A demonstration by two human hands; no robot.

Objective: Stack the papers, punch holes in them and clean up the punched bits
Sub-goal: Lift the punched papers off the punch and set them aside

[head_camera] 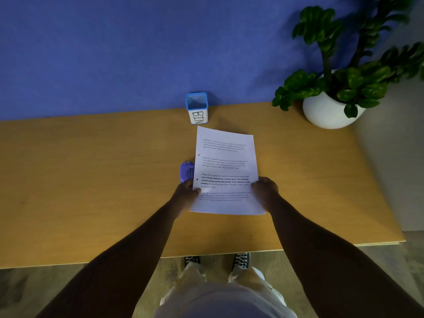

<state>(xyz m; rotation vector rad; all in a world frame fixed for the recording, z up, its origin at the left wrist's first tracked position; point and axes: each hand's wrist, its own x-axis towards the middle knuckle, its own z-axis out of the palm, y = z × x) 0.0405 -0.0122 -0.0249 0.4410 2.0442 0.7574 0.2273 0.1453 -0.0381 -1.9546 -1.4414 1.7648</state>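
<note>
A stack of white printed papers is held over the middle of the wooden table. Two punched holes show along its left margin. My left hand grips the stack's lower left edge, thumb on top. My right hand grips the lower right edge. A purple hole punch sits just left of the stack, partly hidden by the paper and my left hand. No punched bits are visible on the table.
A small blue-rimmed cup labelled BIN stands at the back of the table, against the blue wall. A green plant in a white pot occupies the back right corner. The table's front edge runs just ahead of my feet.
</note>
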